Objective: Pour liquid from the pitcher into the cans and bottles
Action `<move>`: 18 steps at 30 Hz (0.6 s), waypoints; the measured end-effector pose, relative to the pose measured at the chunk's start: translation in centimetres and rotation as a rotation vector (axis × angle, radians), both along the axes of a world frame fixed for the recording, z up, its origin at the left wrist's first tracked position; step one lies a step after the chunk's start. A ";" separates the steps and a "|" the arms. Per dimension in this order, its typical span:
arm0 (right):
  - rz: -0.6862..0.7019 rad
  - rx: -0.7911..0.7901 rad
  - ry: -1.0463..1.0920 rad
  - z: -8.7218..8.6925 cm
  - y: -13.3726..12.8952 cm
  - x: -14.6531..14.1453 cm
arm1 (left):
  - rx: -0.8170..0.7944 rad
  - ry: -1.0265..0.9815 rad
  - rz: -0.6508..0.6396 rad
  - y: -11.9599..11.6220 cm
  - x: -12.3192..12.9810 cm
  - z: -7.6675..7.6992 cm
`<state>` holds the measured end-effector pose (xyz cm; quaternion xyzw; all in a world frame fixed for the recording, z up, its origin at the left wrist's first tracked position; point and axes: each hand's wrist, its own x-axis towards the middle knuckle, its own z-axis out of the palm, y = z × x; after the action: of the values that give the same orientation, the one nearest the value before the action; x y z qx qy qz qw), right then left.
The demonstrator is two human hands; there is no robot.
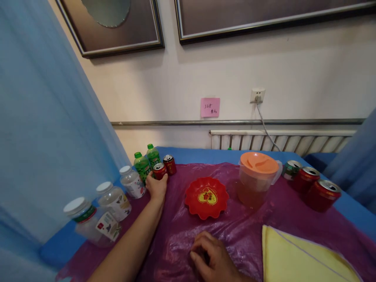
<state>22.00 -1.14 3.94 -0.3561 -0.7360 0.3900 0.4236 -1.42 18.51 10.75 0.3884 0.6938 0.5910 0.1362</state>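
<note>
My left hand (157, 187) reaches forward and grips a red drink can (159, 170), its fingers around the lower side. Another can (169, 164), dark-topped and red, stands just behind it to the right. Two green bottles (142, 165) with green caps are close beside the hand on the left. Near the front edge of the view, my right hand (213, 254) rests loosely curled over the purple plastic sheet (173, 243), with nothing visible in it. Beyond that hand lies a red scalloped plate (192, 194) with a yellow heart print.
Three clear jars with white lids (110, 203) line the left side. A pitcher (255, 192) with an orange lid holds liquid right of the plate. Three cans (321, 196) stand at the right. A folded yellow cloth (299, 254) lies front right. A blue curtain (53, 117) hangs left.
</note>
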 end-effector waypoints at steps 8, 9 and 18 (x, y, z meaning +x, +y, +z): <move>-0.029 -0.003 0.075 -0.4 0.6 -0.2 | -0.124 0.124 0.147 1.8 -0.8 -1.0; -0.029 -0.003 0.080 -0.5 0.7 -0.2 | -0.136 0.126 0.136 2.0 -0.9 -1.2; -0.049 0.003 0.087 -0.2 0.9 -0.1 | -0.102 0.225 0.001 1.0 0.0 -0.9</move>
<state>21.91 -0.29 3.75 -0.3561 -0.7084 0.3934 0.4654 -1.42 19.51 9.81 0.4446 0.7339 0.5077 0.0766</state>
